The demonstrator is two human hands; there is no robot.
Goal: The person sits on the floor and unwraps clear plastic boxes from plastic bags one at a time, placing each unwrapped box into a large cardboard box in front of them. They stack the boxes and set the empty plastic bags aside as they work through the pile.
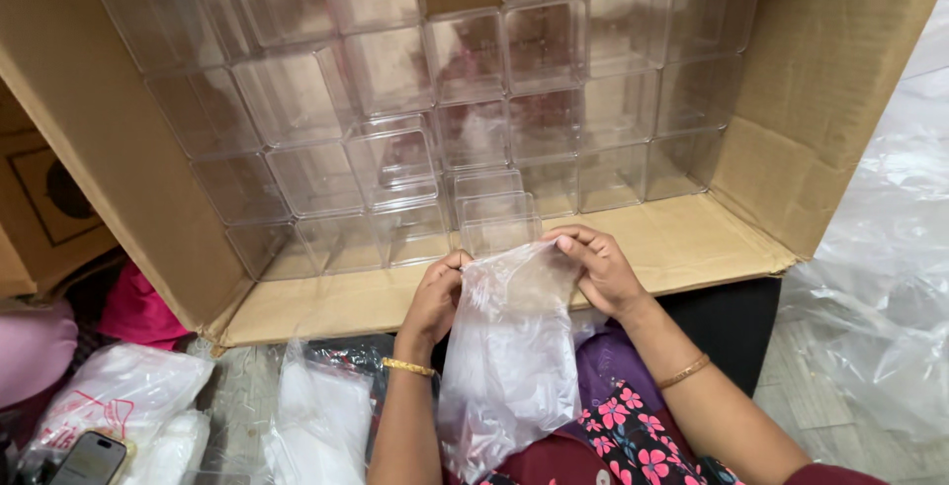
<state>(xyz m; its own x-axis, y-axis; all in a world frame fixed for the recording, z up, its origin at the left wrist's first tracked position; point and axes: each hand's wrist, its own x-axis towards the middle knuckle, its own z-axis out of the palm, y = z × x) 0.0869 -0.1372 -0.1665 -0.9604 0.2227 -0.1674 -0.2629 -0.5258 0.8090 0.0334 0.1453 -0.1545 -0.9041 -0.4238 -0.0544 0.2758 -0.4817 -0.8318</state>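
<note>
Cardboard carton (pixel 811 99) is lying open; your left hand (pixel 435 299) and right hand (pixel 601 269) are pinching the bag (pixel 509 347), whose thin film is probably slipping or tearing under a hard pull.

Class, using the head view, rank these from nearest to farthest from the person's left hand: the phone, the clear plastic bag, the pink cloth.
From the left hand:
1. Clear plastic bag, pinched in its fingers, centre.
2. Pink cloth, far left, beside the cardboard box.
3. Phone, bottom-left corner, on a white bag.
</note>
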